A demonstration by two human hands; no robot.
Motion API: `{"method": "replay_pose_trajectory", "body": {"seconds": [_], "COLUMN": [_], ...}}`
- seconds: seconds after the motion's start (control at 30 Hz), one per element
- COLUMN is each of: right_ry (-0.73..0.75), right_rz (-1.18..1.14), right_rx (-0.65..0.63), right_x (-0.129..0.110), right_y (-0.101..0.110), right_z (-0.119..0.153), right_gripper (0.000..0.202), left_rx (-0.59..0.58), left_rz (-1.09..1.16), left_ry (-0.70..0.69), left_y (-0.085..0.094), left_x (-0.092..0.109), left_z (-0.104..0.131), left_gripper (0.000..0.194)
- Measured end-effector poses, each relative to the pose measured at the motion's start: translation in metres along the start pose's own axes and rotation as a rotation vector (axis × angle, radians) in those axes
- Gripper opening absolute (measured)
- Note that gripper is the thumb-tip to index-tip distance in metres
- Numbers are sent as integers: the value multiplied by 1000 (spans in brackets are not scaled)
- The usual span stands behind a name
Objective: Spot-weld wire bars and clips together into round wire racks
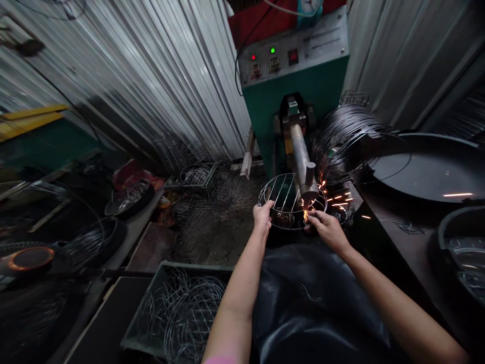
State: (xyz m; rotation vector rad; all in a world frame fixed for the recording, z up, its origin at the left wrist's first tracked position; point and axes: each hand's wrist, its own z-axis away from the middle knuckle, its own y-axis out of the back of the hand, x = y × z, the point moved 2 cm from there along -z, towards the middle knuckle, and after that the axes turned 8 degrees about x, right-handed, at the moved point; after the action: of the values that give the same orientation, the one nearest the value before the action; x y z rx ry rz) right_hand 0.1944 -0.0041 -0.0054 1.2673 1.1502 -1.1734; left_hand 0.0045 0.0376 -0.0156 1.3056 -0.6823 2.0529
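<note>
A round wire rack (285,193) with several parallel crossbars sits under the spot welder's electrode arm (302,156). My left hand (262,215) is closed on the rack's left rim, thumb on top. At the right of the rack, my right hand (326,228) pinches with thumb and fingers just beside the electrode tip (306,203). Whether those fingers hold the rim or a short wire is hidden. Orange sparks (340,200) burst from the contact point and fly to the right.
The green welding machine (295,81) stands ahead, red and green lamps lit. A wire coil (344,141) and a large dark pan (432,167) lie right. A green crate (182,308) of wire rings is at lower left. A black sheet (310,303) covers my lap.
</note>
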Motion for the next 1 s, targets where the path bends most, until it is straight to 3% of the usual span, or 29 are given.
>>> {"method": "replay_pose_trajectory", "body": {"seconds": [0.1,0.2,0.4,0.53,0.67,0.83,0.93,1.0], "right_ry": [11,-42,-347,-317,-231,-18,30,26], "right_rz": [7,73,190,214,165,-17,35,90], "right_rx": [92,216,104,213,217,104,33,19], "right_x": [6,33,111,120,80,13,2,4], "right_y": [16,48,97,104,87,26,-5,-15], "right_z": [11,34,85,96,89,54,35,26], "right_gripper": [39,42,40,43,41,39,37,36], "left_rx": [18,52,69,56,50,88,145,171], "left_rz": [-27,-74,-56,-9,33,26,4,7], "left_ry": [6,5,35,39,34,-41,-61,-110], "left_y": [1,1,-1,-2,-1,3,5,5], "left_x": [0,2,3,2,4,0,-7,-10], "left_z": [0,1,3,2,6,20,24,24], "left_gripper": [27,26,23,24,23,32,38,40]}}
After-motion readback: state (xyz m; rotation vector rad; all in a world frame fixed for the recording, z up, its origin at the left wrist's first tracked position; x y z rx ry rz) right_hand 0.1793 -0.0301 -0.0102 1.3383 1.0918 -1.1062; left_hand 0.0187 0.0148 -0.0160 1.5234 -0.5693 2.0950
